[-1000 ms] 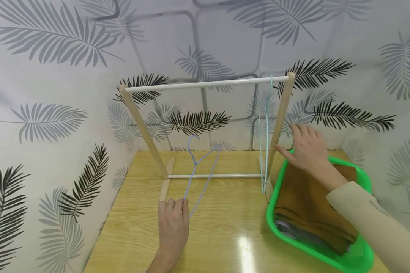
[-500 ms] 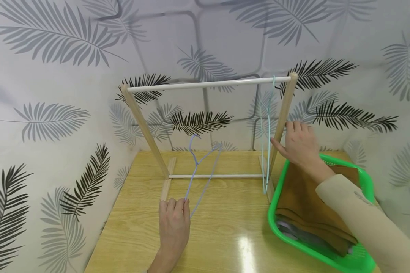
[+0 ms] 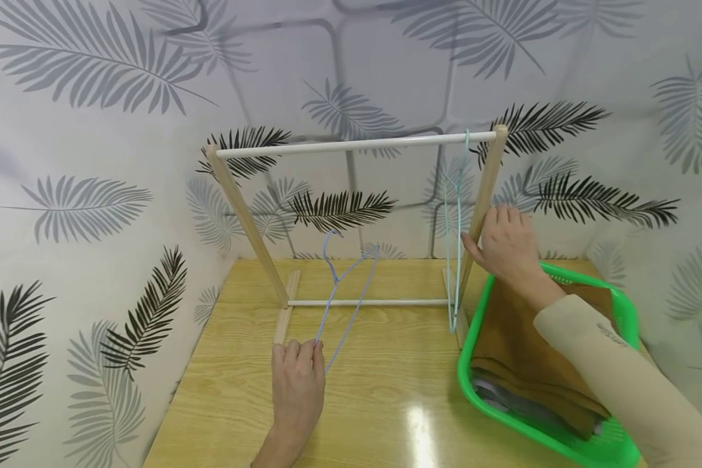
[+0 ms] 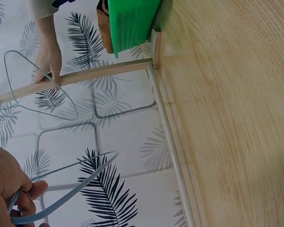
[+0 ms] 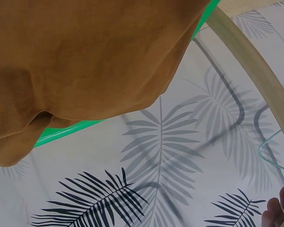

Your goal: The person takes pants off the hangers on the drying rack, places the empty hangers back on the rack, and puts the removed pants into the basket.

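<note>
A small clothes rack (image 3: pixel 357 144), with a white top rail and wooden posts, stands on the table. In the head view my left hand (image 3: pixel 298 383) holds a lilac wire hanger (image 3: pixel 327 305) by its lower part, hook upward, in front of the rack. The left wrist view shows that hanger (image 4: pixel 80 187) pinched between thumb and fingers. My right hand (image 3: pixel 509 244) grips the rack's right post (image 3: pixel 484 188) about midway up, thumb on the inner side. A mint hanger (image 3: pixel 459 240) hangs from the rail beside that post, close to the thumb.
A green basket (image 3: pixel 467 370) with folded brown cloth (image 3: pixel 532 338) and grey cloth (image 3: pixel 515 400) stands right of the rack, under my right forearm. The wooden table (image 3: pixel 374 403) meets a leaf-patterned wall (image 3: pixel 82 260) behind and on the left.
My right hand has moved left from above the basket to the rack's right post and taken hold of it. The left hand and lilac hanger have stayed nearly still.
</note>
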Action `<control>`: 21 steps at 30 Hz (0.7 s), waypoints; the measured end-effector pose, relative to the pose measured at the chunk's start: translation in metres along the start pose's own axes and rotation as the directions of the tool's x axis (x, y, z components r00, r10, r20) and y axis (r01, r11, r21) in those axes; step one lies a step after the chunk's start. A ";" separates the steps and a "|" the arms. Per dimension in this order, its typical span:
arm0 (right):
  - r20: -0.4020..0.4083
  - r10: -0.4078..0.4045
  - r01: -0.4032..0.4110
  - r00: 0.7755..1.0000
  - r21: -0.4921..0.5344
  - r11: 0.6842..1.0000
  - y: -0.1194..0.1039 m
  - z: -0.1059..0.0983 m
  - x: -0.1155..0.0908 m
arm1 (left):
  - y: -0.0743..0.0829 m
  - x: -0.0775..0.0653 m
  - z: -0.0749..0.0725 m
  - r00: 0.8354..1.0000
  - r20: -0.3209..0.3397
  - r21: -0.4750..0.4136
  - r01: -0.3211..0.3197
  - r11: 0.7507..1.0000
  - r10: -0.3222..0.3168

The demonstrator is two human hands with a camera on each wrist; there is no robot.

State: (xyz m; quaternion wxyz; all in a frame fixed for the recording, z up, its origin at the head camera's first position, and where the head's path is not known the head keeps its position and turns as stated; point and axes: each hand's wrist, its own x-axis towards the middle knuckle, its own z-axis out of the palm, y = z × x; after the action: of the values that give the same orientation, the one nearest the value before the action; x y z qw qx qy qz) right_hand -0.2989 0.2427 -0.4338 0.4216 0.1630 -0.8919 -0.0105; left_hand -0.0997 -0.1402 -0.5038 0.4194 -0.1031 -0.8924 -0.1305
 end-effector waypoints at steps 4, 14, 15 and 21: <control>-0.042 -0.024 0.024 0.999 -0.015 1.000 0.001 0.002 0.001 | 0.000 0.004 -0.002 1.000 0.000 0.003 -0.007 1.000 0.007; -0.082 -0.060 0.056 0.995 -0.042 0.998 0.004 0.004 0.001 | -0.004 0.021 -0.010 0.998 -0.042 0.024 -0.047 0.999 0.048; -0.083 -0.062 0.058 0.995 -0.045 0.997 0.004 0.004 0.001 | -0.005 0.023 -0.011 0.998 -0.041 0.028 -0.051 0.998 0.052; -0.094 -0.067 0.062 0.993 -0.047 0.997 0.004 0.006 -0.001 | -0.011 0.036 -0.020 0.997 -0.038 0.066 -0.064 0.996 0.067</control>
State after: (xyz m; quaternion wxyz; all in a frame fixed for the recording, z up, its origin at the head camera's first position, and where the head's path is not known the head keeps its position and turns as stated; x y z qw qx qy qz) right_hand -0.3040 0.2465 -0.4375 0.4666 0.1828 -0.8646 -0.0360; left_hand -0.1113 -0.1537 -0.4655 0.4446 -0.1161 -0.8837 -0.0896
